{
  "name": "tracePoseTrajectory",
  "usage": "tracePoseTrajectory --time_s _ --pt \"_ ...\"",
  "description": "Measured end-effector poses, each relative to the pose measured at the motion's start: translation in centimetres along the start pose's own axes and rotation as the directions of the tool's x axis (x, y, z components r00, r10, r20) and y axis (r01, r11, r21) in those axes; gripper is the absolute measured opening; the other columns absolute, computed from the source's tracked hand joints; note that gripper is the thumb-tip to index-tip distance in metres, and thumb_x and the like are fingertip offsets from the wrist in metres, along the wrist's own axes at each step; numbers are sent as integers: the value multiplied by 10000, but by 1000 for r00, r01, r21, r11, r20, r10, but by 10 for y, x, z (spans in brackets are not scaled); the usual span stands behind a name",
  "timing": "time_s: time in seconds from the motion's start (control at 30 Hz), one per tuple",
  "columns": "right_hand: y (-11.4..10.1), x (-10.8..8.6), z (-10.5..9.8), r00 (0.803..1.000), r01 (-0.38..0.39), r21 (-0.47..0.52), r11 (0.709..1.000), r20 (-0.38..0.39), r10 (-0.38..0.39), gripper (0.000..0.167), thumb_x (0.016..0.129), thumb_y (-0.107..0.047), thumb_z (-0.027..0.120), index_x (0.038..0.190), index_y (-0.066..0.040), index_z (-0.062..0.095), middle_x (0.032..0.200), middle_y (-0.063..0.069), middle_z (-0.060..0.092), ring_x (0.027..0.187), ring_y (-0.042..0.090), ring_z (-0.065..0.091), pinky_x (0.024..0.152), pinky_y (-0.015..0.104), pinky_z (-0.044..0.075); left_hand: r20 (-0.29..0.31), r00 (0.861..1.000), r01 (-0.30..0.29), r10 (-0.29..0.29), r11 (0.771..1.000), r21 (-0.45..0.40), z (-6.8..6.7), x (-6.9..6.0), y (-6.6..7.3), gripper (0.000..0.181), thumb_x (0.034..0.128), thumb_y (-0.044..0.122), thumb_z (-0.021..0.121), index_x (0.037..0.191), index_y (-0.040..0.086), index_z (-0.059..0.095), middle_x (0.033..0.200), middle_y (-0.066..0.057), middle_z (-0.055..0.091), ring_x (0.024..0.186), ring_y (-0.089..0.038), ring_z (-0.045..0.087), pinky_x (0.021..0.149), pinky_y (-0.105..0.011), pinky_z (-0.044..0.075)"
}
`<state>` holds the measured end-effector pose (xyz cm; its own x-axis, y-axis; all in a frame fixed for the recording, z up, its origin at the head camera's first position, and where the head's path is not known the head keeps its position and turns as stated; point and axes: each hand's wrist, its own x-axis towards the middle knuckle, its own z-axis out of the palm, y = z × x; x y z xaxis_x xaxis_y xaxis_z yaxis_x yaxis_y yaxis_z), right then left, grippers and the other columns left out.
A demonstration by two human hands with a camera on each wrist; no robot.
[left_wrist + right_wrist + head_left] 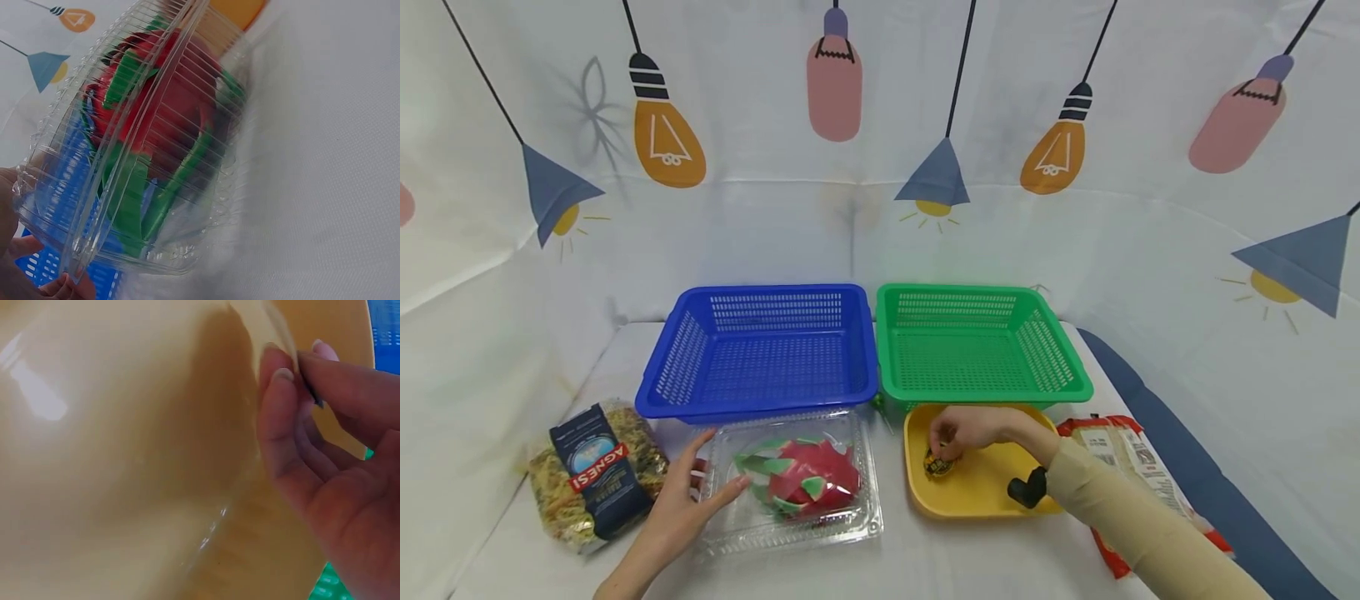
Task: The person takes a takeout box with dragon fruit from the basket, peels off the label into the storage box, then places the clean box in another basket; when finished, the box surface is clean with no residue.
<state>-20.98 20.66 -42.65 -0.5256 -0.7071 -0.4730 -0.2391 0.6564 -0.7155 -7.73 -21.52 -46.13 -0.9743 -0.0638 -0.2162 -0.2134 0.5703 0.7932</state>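
My right hand (973,429) reaches into a yellow tray (925,500) and pinches a small black-and-yellow wrapped piece (938,463), perhaps a candy. In the right wrist view, thumb and fingertips meet around a dark edge of it, mostly hidden. A clear plastic clamshell box (868,508) holds a red dragon fruit (820,479) with green scales. Along the box's left side lies my left hand (681,504), its thumb and forefinger spread out over that edge. The left wrist view has fingers (69,289) touching the box's corner.
Behind stand a blue basket (775,408) and a green basket (985,393), side by side. An Agnesi pasta bag (598,475) lies at the left. To the right, partly under the forearm, is a red-and-clear packet (1116,446). A patterned curtain (760,225) hangs behind.
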Motion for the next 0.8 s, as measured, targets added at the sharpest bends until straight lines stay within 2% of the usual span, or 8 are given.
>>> tracePoseTrajectory --time_s 0.17,0.43,0.57,0.8 --pt "2 6 2 1000 -15 -54 998 -9 14 99 917 38 609 889 -20 684 813 7 633 703 94 513 645 270 468 6 1000 -2 2 1000 -7 1 1 2 932 910 419 723 1585 103 163 1239 -209 381 951 -245 439 672 -325 414" --pt "7 11 5 999 30 -111 993 -41 -35 62 873 40 630 884 8 682 780 -5 606 692 75 491 626 195 407 23 1000 9 -9 1000 -9 0 1 3 939 910 422 724 1590 116 154 1246 -205 375 978 -260 433 686 -337 419" --pt "6 12 5 998 5 -130 991 -64 -13 10 855 18 666 864 16 671 750 -27 572 670 76 466 609 196 366 21 1000 3 -3 1000 -13 0 0 4 935 913 415 721 1588 110 151 1237 -204 376 955 -247 430 671 -331 410" --pt "4 16 8 996 -37 -142 989 -80 26 104 794 77 671 855 -7 681 724 -31 560 640 79 458 585 195 367 24 1000 16 -16 1000 -9 0 -1 3 934 917 419 713 1591 117 140 1234 -205 378 948 -249 433 671 -333 410"
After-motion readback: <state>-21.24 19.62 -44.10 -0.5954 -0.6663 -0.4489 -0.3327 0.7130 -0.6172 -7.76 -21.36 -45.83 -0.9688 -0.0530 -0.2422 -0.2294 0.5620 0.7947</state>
